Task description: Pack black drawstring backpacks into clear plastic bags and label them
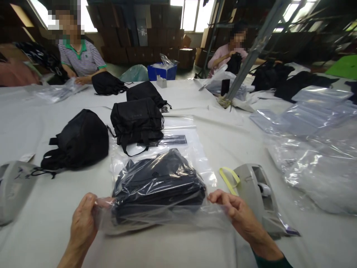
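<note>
A folded black bag [156, 178] lies inside a clear plastic bag [167, 219] on the table in front of me. My left hand [86, 219] grips the plastic bag's near left corner, its thumb on the outside and some fingers behind the film. At the near right corner, my right hand [234, 210] pinches the film between thumb and fingers. The plastic's near edge is stretched between both hands. Beyond it, a black backpack [136, 121] rests partly on a flat clear bag with a printed label [175, 140].
More black bags [80, 137] lie to the left and further back. At right stand a grey tape dispenser [259, 197] with yellow tape [230, 178] and a heap of clear plastic bags [320, 160]. A slanted metal post [251, 56] rises from the table. Two co-workers sit opposite.
</note>
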Available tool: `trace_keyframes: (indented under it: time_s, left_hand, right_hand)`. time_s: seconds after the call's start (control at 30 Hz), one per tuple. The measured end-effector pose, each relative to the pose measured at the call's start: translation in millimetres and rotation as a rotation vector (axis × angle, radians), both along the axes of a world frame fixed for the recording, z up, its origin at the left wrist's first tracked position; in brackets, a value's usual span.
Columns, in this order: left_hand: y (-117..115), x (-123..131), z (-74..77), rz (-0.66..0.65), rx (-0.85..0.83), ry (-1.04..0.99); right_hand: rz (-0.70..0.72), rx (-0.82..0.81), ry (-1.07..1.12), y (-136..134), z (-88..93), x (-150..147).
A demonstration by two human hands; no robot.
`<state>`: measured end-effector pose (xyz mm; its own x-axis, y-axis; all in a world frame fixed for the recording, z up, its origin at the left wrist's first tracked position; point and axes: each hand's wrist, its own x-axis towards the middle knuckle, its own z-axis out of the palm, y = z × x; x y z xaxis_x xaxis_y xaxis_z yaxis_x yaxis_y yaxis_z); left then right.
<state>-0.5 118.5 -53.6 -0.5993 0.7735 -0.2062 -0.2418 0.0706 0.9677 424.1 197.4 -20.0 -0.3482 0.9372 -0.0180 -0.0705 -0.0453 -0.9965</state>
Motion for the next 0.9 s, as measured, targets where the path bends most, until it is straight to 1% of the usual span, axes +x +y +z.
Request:
trace_keyframes:
  time_s: [0.07,0.1,0.17,0.2,0.27,0.37,0.43,0.5,0.57,0.6,0.63,0.7,0.73,0.77,0.8,0.83,0.9]
  left_hand:
    - [-1.8,3.4,2.6,0.029,0.009,0.020]
    - [-3.3,4.6,2.8,0.041,0.013,0.029]
    - [-7.1,5.7,0.7,0.058,0.019,0.045]
    - [-9.4,5.6,-1.6,0.058,0.019,0.048]
    - [-13.8,4.5,-7.6,0.048,0.017,0.028]
    - [-18.8,3.4,-15.3,0.022,0.032,-0.013]
    - [-20.4,4.6,-16.4,0.017,0.044,-0.003]
    - [-20.6,7.6,-13.4,0.024,0.046,0.047]
    - [-19.7,11.9,-7.9,0.038,0.040,0.111]
    - [-19.0,14.2,-4.9,0.040,0.036,0.138]
    - [-18.3,16.5,-2.3,0.042,0.037,0.154]
    - [-16.7,20.4,1.3,0.044,0.056,0.141]
    - [-16.0,21.8,1.9,0.042,0.069,0.122]
    - [-15.4,22.6,1.6,0.039,0.082,0.101]
    - [-14.8,22.6,0.6,0.036,0.090,0.083]
    - [-14.4,21.5,-1.0,0.031,0.090,0.071]
    - [-14.6,15.3,-5.1,0.005,0.078,0.059]
  right_hand:
    - [0.034,-0.047,0.015,0.6,0.5,4.8]
    - [0.019,-0.064,0.009,2.1,-0.1,6.0]
    - [-0.078,-0.055,-0.050,7.6,-1.9,5.9]
    - [-0.140,-0.023,-0.102,11.6,-3.2,4.7]
    - [-0.250,0.100,-0.225,21.6,-7.3,0.9]
    - [-0.344,0.288,-0.365,37.6,-17.1,-7.6]
    - [-0.389,0.352,-0.441,43.6,-21.2,-13.5]
    - [-0.480,0.390,-0.517,41.9,-17.3,-18.5]
    - [-0.562,0.487,-0.554,32.6,-3.4,-22.1]
    - [-0.541,0.588,-0.550,26.7,6.4,-23.8]
    - [-0.461,0.722,-0.543,21.3,16.9,-26.0]
    - [-0.178,1.010,-0.568,15.8,35.4,-32.7]
    - [-0.035,1.117,-0.599,16.8,41.5,-37.4]
    - [0.069,1.181,-0.631,20.3,44.8,-42.8]
    - [0.127,1.204,-0.649,25.6,45.3,-48.5]
    - [0.147,1.201,-0.639,31.8,43.5,-54.1]
    - [0.133,1.172,-0.561,42.9,36.1,-63.7]
